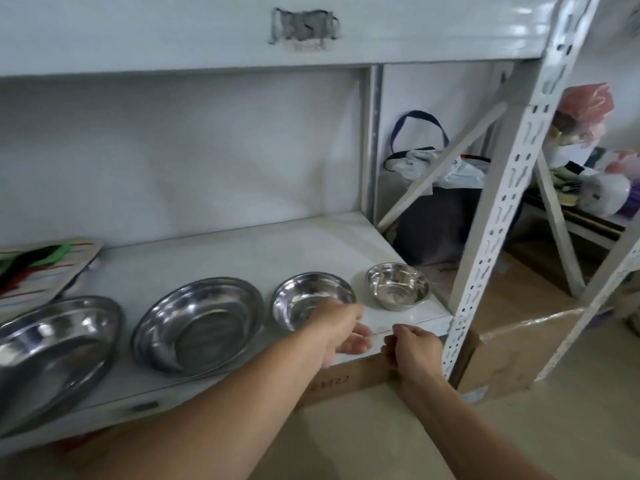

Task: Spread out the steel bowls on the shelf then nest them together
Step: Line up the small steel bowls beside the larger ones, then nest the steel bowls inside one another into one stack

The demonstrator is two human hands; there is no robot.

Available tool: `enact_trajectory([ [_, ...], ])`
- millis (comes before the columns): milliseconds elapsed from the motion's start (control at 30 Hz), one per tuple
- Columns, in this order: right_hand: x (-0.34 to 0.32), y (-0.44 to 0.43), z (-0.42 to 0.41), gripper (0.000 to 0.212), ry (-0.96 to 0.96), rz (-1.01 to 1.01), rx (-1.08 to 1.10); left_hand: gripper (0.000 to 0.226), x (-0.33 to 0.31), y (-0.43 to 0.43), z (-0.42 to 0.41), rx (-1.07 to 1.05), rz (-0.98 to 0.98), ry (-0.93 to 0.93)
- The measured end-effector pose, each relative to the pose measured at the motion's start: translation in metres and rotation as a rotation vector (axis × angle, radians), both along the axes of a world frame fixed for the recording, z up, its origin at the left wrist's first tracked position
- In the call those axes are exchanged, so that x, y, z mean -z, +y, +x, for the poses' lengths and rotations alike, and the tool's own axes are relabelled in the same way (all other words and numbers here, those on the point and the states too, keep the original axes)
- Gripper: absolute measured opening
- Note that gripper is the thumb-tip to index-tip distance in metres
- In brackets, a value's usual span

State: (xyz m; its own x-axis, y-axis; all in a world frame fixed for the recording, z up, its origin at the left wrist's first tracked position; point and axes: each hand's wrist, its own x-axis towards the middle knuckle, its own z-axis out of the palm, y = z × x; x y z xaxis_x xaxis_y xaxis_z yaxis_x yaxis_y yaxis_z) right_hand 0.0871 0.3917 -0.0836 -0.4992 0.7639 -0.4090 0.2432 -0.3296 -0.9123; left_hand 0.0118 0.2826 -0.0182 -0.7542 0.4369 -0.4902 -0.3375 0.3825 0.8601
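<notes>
A: Head view: four steel bowls (204, 323) sit apart in a row on the white shelf (398, 318), largest left, smallest right, so I judge spreading done.

B: Grip?

A: My left hand (341, 332) hangs loosely open over the third bowl (304, 299); right hand (414, 348) curled, holding nothing. Shiny, round, shallow rims.

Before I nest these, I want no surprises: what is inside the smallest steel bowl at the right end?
The smallest steel bowl looks empty: only its shiny bottom and reflections show. Its near inner wall is hidden.
</notes>
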Motion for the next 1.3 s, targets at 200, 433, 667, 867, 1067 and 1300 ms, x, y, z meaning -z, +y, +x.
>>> enact_trajectory([
  [200, -0.026, -0.05, -0.012, 0.021, 0.068, 0.058, -0.116, 0.016, -0.02, -0.166, 0.006, -0.173, 0.023, 0.156],
  [433, -0.05, -0.122, -0.048, 0.023, 0.05, 0.234, -0.432, 0.018, 0.009, -0.291, -0.015, -0.473, -0.209, 0.218],
  [667, -0.077, -0.131, -0.142, 0.04, -0.245, 0.913, -0.802, 0.024, 0.029, -0.28, -0.044, -0.527, -0.187, 0.192],
  [867, -0.055, -0.125, -0.201, 0.042, -0.594, 1.31, -1.038, 0.024, 0.044, -0.266, -0.063, -0.637, -0.116, 0.124],
  [1067, -0.041, -0.124, -0.22, 0.01, -0.573, 1.292, -1.065, 0.015, 0.036, -0.264, -0.075, -0.613, -0.152, 0.17],
  [1300, -0.147, -0.159, -0.221, 0.029, -0.158, 1.169, -0.925, 0.014, -0.078, -0.319, -0.119, -0.669, -0.101, 0.537],
])
